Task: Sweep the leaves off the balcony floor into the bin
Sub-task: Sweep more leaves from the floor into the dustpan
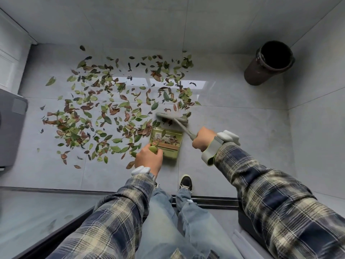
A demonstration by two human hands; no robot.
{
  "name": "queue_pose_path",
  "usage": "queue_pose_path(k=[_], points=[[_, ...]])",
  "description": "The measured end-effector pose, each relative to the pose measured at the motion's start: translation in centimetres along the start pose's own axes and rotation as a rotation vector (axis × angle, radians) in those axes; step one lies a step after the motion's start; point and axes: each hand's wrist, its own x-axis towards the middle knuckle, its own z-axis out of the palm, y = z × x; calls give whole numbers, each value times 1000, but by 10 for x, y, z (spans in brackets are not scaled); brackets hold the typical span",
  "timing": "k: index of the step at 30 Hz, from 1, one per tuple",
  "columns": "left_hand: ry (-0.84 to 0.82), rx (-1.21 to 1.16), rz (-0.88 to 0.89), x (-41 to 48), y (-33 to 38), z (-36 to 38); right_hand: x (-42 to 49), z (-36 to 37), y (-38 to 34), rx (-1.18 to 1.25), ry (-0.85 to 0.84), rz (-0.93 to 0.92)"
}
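Note:
Green and brown leaves (pixel 104 109) lie scattered over the grey tiled floor, mostly left and centre. A green dustpan (pixel 168 143) sits flat on the floor at the near edge of the leaves, with a few leaves inside. My left hand (pixel 148 158) grips its green handle. My right hand (pixel 203 139) grips the handle of a small grey brush (pixel 172 117), whose head rests on the floor just beyond the pan's mouth. A dark round bin (pixel 268 62) with a black liner stands open at the far right, well away from the pan.
Grey tiled walls close the balcony at the back and right. A grey appliance (pixel 11 126) stands at the left edge. A dark door track (pixel 214 200) crosses the floor near my feet; one shoe (pixel 186 182) stands just behind the pan.

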Motion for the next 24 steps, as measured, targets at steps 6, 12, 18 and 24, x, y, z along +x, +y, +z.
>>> queue_pose_path(k=[6, 12, 18, 24], points=[[5, 1, -11, 3, 4, -1, -18, -45, 12, -113, -104, 15], [0, 13, -24, 4, 5, 1, -25, -63, 8, -41, -40, -7], [6, 16, -3, 7, 4, 4, -8, -38, -4, 42, 51, -15], [4, 17, -6, 9, 4, 2, 7, -5, -13, 52, 29, 5]])
